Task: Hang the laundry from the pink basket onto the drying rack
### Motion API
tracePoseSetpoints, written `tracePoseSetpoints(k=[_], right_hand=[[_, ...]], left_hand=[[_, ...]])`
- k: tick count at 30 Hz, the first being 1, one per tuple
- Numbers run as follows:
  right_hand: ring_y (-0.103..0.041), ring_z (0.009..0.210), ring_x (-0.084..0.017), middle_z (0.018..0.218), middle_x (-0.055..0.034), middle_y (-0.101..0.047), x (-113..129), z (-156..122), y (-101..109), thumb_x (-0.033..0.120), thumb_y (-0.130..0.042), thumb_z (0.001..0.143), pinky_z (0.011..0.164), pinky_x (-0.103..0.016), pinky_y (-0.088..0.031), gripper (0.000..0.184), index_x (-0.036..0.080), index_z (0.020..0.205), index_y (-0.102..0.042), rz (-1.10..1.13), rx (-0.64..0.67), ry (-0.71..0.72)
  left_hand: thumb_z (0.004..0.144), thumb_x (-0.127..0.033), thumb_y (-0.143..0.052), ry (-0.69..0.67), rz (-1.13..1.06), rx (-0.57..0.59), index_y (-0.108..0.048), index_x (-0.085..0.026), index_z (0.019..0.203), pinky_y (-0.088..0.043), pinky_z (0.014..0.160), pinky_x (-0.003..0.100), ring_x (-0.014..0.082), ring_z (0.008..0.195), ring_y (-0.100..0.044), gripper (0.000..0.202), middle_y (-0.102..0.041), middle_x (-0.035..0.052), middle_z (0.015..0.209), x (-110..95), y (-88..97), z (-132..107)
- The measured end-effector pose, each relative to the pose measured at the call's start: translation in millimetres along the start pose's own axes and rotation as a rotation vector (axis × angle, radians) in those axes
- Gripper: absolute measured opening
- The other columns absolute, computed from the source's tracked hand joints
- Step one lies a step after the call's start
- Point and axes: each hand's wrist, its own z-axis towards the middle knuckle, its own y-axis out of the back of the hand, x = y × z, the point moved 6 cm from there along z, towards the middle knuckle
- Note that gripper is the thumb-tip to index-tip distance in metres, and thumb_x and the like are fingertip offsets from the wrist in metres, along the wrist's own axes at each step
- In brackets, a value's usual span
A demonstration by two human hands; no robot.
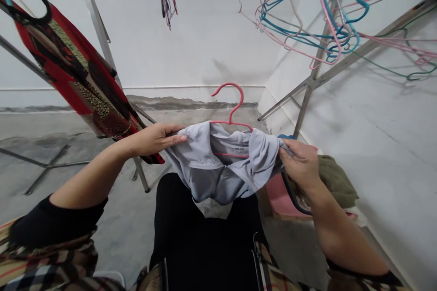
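Observation:
A light grey garment [205,168] with a zip at its front hangs on a red clothes hanger [235,107] above my lap. The hanger's hook points up, and its bar shows through the neck opening. My left hand [159,138] grips the garment at its left shoulder, thumb on top. At the opposite shoulder my right hand [300,161] has its fingers closed on the cloth. The hanger's ends are hidden inside the garment.
A red patterned garment [78,72] hangs on a metal rack [99,22] at left. Several blue and pink hangers [307,32] hang upper right. Below them, a pink basin [278,195] holds clothes, including an olive one [336,182], by the white wall.

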Motion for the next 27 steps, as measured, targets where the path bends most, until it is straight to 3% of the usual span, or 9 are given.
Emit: tracePoseSetpoints(k=[2, 6, 11, 14, 17, 20, 23, 25, 27], right_hand=[[-0.069, 0.067, -0.020, 0.077, -0.0048, -0.074, -2.2, 1.2, 0.1, 0.035, -0.055, 0.092, 0.063, -0.030, -0.053, 0.023, 0.021, 0.091, -0.073, 0.005, -0.014, -0.018], [-0.066, 0.062, -0.018, 0.072, -0.0031, -0.072, -0.2, 7.3, -0.5, 0.038, -0.055, 0.092, 0.060, -0.028, -0.051, 0.026, 0.019, 0.089, -0.073, 0.067, -0.011, -0.068], [-0.063, 0.064, -0.017, 0.069, -0.0011, -0.068, -23.1, 19.2, -2.0, 0.049, -0.059, 0.090, 0.059, -0.028, -0.051, 0.032, 0.021, 0.082, -0.072, 0.337, -0.056, -0.383], [-0.064, 0.063, -0.017, 0.072, -0.0025, -0.068, -42.2, 22.2, -10.0, 0.055, -0.052, 0.092, 0.056, -0.027, -0.051, 0.038, 0.021, 0.091, -0.069, 0.605, -0.046, -0.549], [-0.068, 0.076, -0.019, 0.090, -0.0065, -0.071, -47.4, 17.7, -22.9, 0.064, -0.035, 0.095, 0.063, -0.031, -0.055, 0.055, 0.022, 0.116, -0.063, 0.782, 0.122, -0.620], [-0.066, 0.099, -0.021, 0.111, -0.0070, -0.069, -43.4, 6.9, -32.6, 0.063, -0.051, 0.090, 0.082, -0.033, -0.054, 0.056, 0.024, 0.129, -0.056, 0.799, 0.299, -0.615], [-0.062, 0.100, -0.019, 0.106, -0.0041, -0.068, -42.1, 0.2, -36.7, 0.053, -0.065, 0.085, 0.085, -0.029, -0.050, 0.047, 0.022, 0.120, -0.060, 0.752, 0.342, -0.556], [-0.060, 0.080, -0.015, 0.085, -0.0009, -0.065, -45.3, -0.6, -37.4, 0.054, -0.063, 0.087, 0.071, -0.025, -0.048, 0.038, 0.020, 0.103, -0.063, 0.717, 0.309, -0.550], [-0.048, 0.061, -0.011, 0.066, 0.0029, -0.053, -48.6, 1.7, -35.6, 0.060, -0.059, 0.087, 0.056, -0.022, -0.039, 0.042, 0.019, 0.082, -0.059, 0.663, 0.248, -0.559]], left_hand=[[0.083, -0.058, -0.060, 0.011, 0.007, -0.071, -0.073, -0.023, 0.108, -0.055, 0.076, 0.024, 0.0218, 0.089, -0.070, 0.045, -0.076, 0.0030, 0.099, 4.7, 1.5, -1.9], [0.076, -0.059, -0.068, -0.045, 0.028, -0.454, -0.075, -0.018, 0.097, -0.054, 0.078, 0.026, 0.0223, 0.086, -0.069, 0.047, -0.076, 0.0057, 0.091, 2.9, 16.2, -4.6], [0.076, -0.050, -0.072, -0.105, 0.024, -0.752, -0.075, -0.019, 0.093, -0.052, 0.081, 0.028, 0.0203, 0.085, -0.067, 0.036, -0.076, 0.0045, 0.092, -1.1, 31.9, -11.1], [0.073, -0.048, -0.075, -0.066, -0.027, -0.810, -0.074, -0.018, 0.091, -0.052, 0.078, 0.028, 0.0188, 0.082, -0.066, 0.035, -0.075, 0.0017, 0.088, 8.5, 39.0, -14.3], [0.070, -0.047, -0.076, -0.027, -0.055, -0.850, -0.074, -0.016, 0.091, -0.053, 0.077, 0.029, 0.0183, 0.081, -0.065, 0.037, -0.075, 0.0015, 0.087, 22.3, 43.7, -19.1], [0.069, -0.046, -0.073, 0.011, -0.038, -0.907, -0.074, -0.015, 0.093, -0.054, 0.079, 0.031, 0.0182, 0.080, -0.065, 0.039, -0.076, 0.0031, 0.088, 34.3, 47.3, -26.0], [0.068, -0.045, -0.073, 0.046, -0.021, -0.950, -0.074, -0.014, 0.095, -0.055, 0.081, 0.033, 0.0178, 0.078, -0.066, 0.042, -0.076, 0.0039, 0.088, 40.7, 50.7, -32.3], [0.067, -0.044, -0.073, 0.049, -0.031, -0.962, -0.074, -0.013, 0.096, -0.055, 0.081, 0.033, 0.0174, 0.077, -0.066, 0.042, -0.076, 0.0040, 0.088, 41.1, 52.9, -34.7], [0.067, -0.043, -0.073, 0.036, -0.041, -0.951, -0.075, -0.014, 0.094, -0.055, 0.079, 0.032, 0.0170, 0.075, -0.065, 0.040, -0.077, 0.0036, 0.087, 39.0, 54.4, -35.4]])
